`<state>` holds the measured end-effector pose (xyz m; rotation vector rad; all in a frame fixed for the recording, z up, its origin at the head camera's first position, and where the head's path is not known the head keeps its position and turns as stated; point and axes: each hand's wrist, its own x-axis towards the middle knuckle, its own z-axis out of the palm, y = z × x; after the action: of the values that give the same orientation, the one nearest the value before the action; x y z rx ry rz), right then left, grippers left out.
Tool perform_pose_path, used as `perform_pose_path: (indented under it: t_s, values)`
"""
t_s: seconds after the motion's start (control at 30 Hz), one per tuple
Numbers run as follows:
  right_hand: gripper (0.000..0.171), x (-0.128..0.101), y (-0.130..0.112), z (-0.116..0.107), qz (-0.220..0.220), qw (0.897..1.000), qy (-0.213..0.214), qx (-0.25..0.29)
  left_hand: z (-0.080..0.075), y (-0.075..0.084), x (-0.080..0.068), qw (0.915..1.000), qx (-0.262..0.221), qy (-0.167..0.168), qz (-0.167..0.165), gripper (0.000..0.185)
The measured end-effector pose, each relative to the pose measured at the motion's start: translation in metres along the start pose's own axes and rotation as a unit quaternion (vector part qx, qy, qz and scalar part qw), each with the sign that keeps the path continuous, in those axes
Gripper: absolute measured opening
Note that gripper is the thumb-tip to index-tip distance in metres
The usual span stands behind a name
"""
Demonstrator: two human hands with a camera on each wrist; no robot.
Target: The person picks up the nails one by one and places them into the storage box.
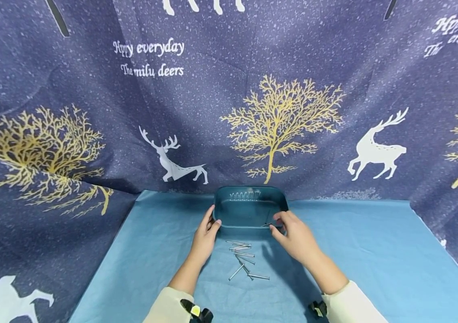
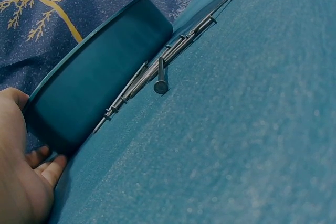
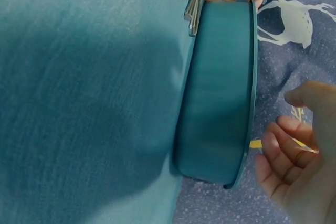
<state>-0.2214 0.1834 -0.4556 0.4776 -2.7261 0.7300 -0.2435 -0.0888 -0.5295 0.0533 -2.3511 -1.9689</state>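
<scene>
A teal plastic bin [image 1: 249, 232] stands on the blue cloth. My left hand [image 1: 205, 233] grips its left end, thumb at the rim and fingers around the side, as the left wrist view also shows. Over the bin's front right corner is my right hand [image 1: 295, 233]; in the right wrist view its thumb and loosely bent fingers [image 3: 294, 129] are apart with nothing showing between them. A nail [image 1: 267, 224] shows inside the bin's front rim, beside the right thumb. In front of the bin lies a loose pile of several metal nails [image 1: 245, 255] with flat heads.
A light blue cloth [image 1: 164, 251] covers the table. Behind the bin hangs a dark blue curtain [image 1: 212, 112] printed with white deer and yellow trees. The bin's back edge is close to it.
</scene>
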Motion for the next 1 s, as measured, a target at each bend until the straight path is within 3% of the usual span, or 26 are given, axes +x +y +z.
perform_pose_path:
  t_s: [1.0]
  values:
    - [0.021,-0.009,-0.012,0.004,-0.045,0.999,-0.017,0.007,0.000,-0.001,0.001,1.0000,-0.001,0.001,0.008,0.059]
